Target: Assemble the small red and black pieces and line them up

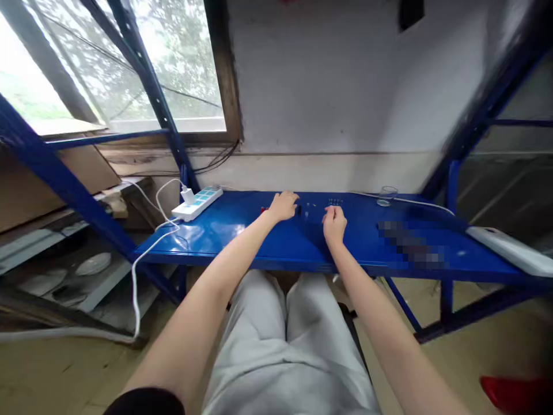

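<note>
My left hand (284, 206) is low over the blue table (233, 230), palm down, with its fingers apart and no held thing visible. Small red pieces (263, 210) show beside its wrist, partly covered by the arm. Just right of its fingertips stands a small black piece (299, 211), and beyond that are tiny clear pieces (307, 211). My right hand (334, 225) is closed, thumb and fingers together; whatever they may pinch is too small to make out. Directly behind it sits a cluster of several tiny see-through pieces (336, 202).
A white power strip (199, 203) with a plugged-in charger lies at the table's left, its cable hanging over the edge. A clear cup (386, 197) stands at the back right. A blurred-out object (408, 243) and a white flat device (512, 249) lie on the right.
</note>
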`<state>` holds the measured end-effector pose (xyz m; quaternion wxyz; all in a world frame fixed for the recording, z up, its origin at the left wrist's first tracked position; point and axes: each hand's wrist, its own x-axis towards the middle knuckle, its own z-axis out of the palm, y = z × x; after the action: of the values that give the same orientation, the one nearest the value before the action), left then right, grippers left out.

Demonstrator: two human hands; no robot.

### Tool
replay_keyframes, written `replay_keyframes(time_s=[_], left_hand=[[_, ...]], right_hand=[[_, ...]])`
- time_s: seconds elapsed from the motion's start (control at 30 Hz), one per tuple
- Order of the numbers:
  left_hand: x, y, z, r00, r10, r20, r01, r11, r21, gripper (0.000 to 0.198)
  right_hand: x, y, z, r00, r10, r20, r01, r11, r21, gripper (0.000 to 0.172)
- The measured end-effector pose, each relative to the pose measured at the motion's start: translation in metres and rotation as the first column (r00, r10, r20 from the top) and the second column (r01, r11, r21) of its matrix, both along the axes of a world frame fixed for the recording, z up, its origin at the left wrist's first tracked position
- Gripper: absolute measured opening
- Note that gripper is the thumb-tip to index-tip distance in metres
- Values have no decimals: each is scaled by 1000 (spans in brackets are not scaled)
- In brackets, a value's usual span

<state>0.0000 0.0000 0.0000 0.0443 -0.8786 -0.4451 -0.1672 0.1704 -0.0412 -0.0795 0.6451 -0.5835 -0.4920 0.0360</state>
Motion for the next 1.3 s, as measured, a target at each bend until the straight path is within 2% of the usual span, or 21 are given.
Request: replay_keyframes(time_s=[0.2,0.4,0.47,0.57,0.63,0.73,0.87,0.97,1.1,1.2,1.3], left_hand=[[24,6,-28,1000,-21,-5,20,988,-154,70],[35,4,-41,999,46,-25,-51,960,-274,74],[37,3,-44,997,77,-15,-79,967,-244,69],[38,0,-46,992,120,34,-115,987,-108,52],[37,-2,-47,991,128,39,-127,991,-30,38],[33,-7,-50,993,107,52,-109,993,41,28],[24,-19,-59,963,108,248,-131,988,79,23],[17,-31,-67,854,135,502,-165,986,15,20],[8,-40,-75,591,223,775,-149,975,-166,17],[3,-42,-74,438,262,860,-128,965,-228,18],[0,-42,-73,374,279,884,-113,960,-255,18]], right_hand=[[-2,-4,1,1000,29,9,-29,1000,-7,35],[-2,-6,3,997,61,49,-59,997,-53,36],[-3,-6,4,995,58,76,-48,991,-125,37],[-6,-6,5,982,80,174,-28,959,-281,32],[-7,-5,4,950,104,294,4,939,-343,28],[-8,-2,1,879,151,452,37,924,-380,27],[-10,3,-3,804,271,530,36,866,-499,34],[-12,8,-5,750,361,554,49,805,-591,42],[-14,14,-5,708,456,538,66,716,-695,50],[-16,20,-2,692,498,522,73,672,-737,54],[-16,25,-1,685,514,516,73,656,-751,56]])
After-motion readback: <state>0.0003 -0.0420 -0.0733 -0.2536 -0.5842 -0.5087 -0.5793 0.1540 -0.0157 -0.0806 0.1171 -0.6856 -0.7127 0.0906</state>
